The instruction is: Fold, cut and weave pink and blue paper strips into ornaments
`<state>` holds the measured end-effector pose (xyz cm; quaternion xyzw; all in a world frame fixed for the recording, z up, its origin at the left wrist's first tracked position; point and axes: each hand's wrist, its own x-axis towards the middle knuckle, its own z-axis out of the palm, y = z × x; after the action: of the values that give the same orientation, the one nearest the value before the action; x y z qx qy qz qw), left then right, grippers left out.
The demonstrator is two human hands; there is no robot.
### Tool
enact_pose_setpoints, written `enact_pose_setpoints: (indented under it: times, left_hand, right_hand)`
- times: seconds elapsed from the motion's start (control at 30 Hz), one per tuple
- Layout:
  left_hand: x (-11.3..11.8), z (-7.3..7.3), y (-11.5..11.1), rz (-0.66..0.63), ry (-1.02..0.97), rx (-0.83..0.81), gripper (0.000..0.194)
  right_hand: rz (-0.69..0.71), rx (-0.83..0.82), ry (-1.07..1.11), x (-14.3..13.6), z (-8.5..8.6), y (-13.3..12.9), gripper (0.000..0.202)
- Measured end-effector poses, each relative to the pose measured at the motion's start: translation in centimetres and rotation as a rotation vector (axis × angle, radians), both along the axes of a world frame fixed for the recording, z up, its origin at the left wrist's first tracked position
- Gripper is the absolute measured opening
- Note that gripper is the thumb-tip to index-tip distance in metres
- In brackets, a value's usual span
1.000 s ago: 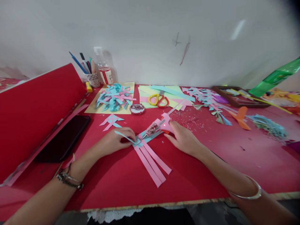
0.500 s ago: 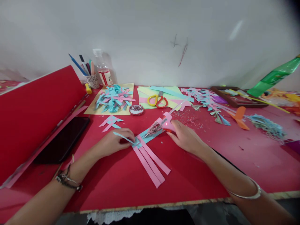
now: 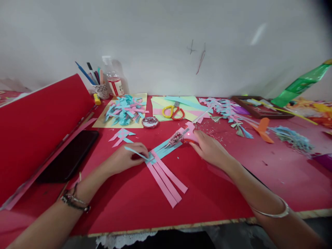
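My right hand (image 3: 211,148) is wrapped round the handle of a pink glue gun (image 3: 187,133), its small light lit and a clear glue stick poking out the back. The metal nozzle points down-left, just over the blue paper strips (image 3: 171,147). My left hand (image 3: 129,158) pinches the woven end of those strips, where pink paper strips (image 3: 166,181) cross them and fan toward me. One narrow blue strip end stands raised beside my left fingers. Just beyond that hand lies a small woven pink-and-blue paper piece (image 3: 121,135).
Behind are a heap of folded paper pieces (image 3: 126,110), a round lid (image 3: 150,122) and scissors (image 3: 173,112). A phone (image 3: 68,155) and red board (image 3: 41,128) stand left. Paper garlands (image 3: 223,107), a brown tray (image 3: 261,109) and a green bottle (image 3: 302,84) are right.
My right hand has drawn the glue gun a little to the right along the blue strips, away from the woven end. The left hand stays on the strips.
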<state>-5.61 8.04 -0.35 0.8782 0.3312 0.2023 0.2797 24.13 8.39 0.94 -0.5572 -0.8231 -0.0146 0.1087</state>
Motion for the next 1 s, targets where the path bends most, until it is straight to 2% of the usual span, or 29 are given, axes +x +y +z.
enact_pose_setpoints:
  times: [0.27,0.67,1.0]
  left_hand:
    - [0.0,-0.1,0.1,-0.002,0.001,-0.011,0.014]
    - [0.0,0.1,0.0,-0.001,-0.009,-0.015,0.014]
    - [0.1,0.2,0.0,0.000,-0.003,-0.022,0.013]
  right_hand:
    - [-0.036,-0.016,-0.002,0.8,0.1,0.4,0.022]
    - [-0.064,0.044,-0.010,2.2,-0.2,1.0,0.032]
    - [-0.066,0.059,-0.047,3.5,-0.1,1.6,0.025]
